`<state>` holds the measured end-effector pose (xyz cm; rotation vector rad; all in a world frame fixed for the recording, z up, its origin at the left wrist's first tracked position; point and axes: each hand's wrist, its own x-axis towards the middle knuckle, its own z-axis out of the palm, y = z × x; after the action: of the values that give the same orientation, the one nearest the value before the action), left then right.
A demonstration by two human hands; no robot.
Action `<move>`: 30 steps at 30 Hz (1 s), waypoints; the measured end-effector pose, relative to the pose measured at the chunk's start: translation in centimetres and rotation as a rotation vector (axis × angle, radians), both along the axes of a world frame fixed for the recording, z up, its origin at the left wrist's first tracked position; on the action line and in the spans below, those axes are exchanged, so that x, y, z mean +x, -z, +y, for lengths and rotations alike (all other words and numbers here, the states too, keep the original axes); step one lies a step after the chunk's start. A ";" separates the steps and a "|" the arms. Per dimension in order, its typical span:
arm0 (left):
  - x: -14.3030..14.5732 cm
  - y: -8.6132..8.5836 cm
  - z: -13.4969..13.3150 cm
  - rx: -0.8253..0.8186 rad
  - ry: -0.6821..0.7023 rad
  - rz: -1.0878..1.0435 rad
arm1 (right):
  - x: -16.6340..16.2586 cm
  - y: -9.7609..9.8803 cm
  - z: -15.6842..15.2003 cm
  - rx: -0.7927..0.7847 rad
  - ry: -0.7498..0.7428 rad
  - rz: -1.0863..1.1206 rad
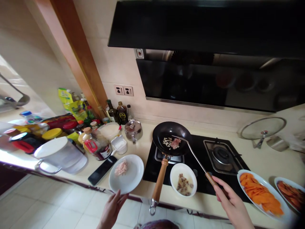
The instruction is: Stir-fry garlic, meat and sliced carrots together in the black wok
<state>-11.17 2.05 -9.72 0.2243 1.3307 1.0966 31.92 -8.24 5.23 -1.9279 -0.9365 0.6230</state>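
Note:
My left hand (113,206) pinches the near rim of a white plate (135,171), which carries a small heap of pale pink sliced meat (121,168). Whether the plate rests on the counter or is slightly lifted, I cannot tell. My right hand (230,200) is wrapped round the wooden handle of a spatula (197,159), its metal end reaching into the black wok (160,127). Inside the wok lie pinkish meat (175,143) and chopped white bits (167,142). The wok's wooden handle (160,181) points toward me, between my hands.
A white bowl (175,188) of brown pieces stands before the wok. Orange slices (259,192) fill an oval plate at right. A second burner (222,155), glass lid (263,127), phone (102,170), teapot (133,129) and plastic pitcher (59,156) surround the work. The range hood (202,28) overhangs.

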 end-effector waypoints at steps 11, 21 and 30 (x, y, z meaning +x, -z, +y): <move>11.7 -8.4 -3.3 0.025 0.663 -0.358 | 3.0 -1.0 0.3 -0.094 -0.169 -0.600; 13.2 -6.6 -4.2 0.154 0.613 -0.268 | 6.6 -3.7 2.2 -0.049 -0.330 -1.048; 13.4 -5.1 -4.0 0.209 0.596 -0.153 | 2.5 -1.8 9.3 -0.002 -0.295 -0.926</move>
<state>2.21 -1.93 -4.64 0.6350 0.9206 0.7219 34.41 1.10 7.05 -2.0987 -1.8007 -0.1721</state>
